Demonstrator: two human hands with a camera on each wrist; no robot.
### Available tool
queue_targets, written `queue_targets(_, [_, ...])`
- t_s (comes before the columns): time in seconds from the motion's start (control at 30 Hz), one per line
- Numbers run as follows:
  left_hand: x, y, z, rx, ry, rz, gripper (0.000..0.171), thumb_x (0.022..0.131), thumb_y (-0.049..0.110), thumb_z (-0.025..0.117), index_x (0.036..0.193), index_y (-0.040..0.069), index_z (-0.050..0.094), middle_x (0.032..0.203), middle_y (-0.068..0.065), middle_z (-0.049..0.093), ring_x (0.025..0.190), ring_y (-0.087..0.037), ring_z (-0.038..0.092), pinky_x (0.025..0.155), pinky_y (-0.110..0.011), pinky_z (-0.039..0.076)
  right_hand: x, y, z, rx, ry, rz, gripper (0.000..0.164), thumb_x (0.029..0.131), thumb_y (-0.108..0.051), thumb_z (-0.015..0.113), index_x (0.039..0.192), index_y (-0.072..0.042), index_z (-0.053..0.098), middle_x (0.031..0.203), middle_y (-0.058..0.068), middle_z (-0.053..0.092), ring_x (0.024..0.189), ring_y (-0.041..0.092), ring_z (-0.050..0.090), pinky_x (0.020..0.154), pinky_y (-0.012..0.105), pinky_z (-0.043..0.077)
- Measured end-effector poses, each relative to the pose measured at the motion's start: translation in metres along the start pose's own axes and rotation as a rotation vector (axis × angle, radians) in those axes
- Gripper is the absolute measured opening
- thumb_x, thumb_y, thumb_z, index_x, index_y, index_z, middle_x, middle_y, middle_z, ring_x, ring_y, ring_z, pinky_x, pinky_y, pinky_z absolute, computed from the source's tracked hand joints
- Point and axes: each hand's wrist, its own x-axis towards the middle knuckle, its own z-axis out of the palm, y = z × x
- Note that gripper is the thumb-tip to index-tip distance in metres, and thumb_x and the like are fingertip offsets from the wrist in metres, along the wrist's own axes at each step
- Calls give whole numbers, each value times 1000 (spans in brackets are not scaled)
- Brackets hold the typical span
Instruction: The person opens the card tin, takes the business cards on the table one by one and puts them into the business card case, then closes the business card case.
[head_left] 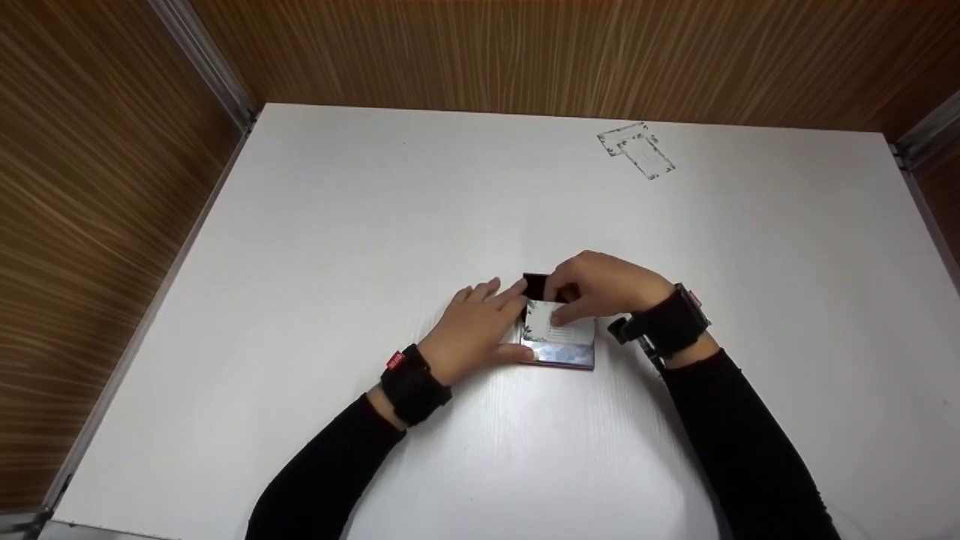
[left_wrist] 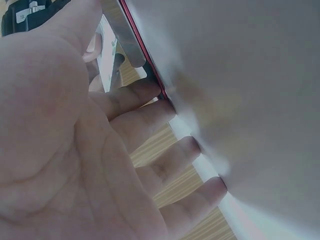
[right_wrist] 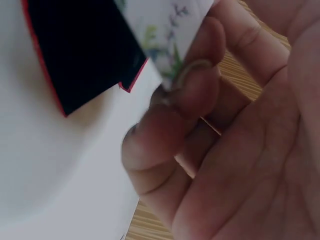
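Note:
A flat card case (head_left: 559, 358) with a shiny metal front, dark inside and red edge lies unfolded on the white table. My right hand (head_left: 607, 286) pinches a white card (head_left: 537, 321) with printed leaves and lines, thumb on its face, over the case. Up close in the right wrist view, the fingertips grip the corner of the card (right_wrist: 160, 35) beside the black flap (right_wrist: 85, 55). My left hand (head_left: 472, 330) lies along the case's left side, fingers extended. Its thumb presses on the metal front, and its fingertips touch the table and the case's edge.
Two white cards (head_left: 646, 156) with leafy borders overlap near the table's back edge, right of the middle. Wood-grain panels (head_left: 480, 56) stand behind and left of the white table (head_left: 337, 210). Black straps with cameras circle both wrists.

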Motion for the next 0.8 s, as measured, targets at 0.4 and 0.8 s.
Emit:
queue_targets(0.4, [-1, 0, 0, -4, 3, 10, 84, 88, 66, 58, 152, 15, 40, 165, -1, 27, 149, -33, 26, 116, -55, 30, 1, -5, 5, 11, -31, 84, 24, 73, -25, 87, 81, -22, 65, 67, -5, 62, 60, 11, 57, 57, 31, 48])
queue_targets(0.8, [-1, 0, -1, 13, 1, 12, 83, 88, 67, 57, 152, 16, 41, 164, -1, 27, 149, -32, 27, 115, -54, 31, 4, -8, 10, 15, -90, 82, 13, 75, -15, 76, 80, -21, 66, 63, -8, 64, 54, 8, 57, 53, 29, 48])
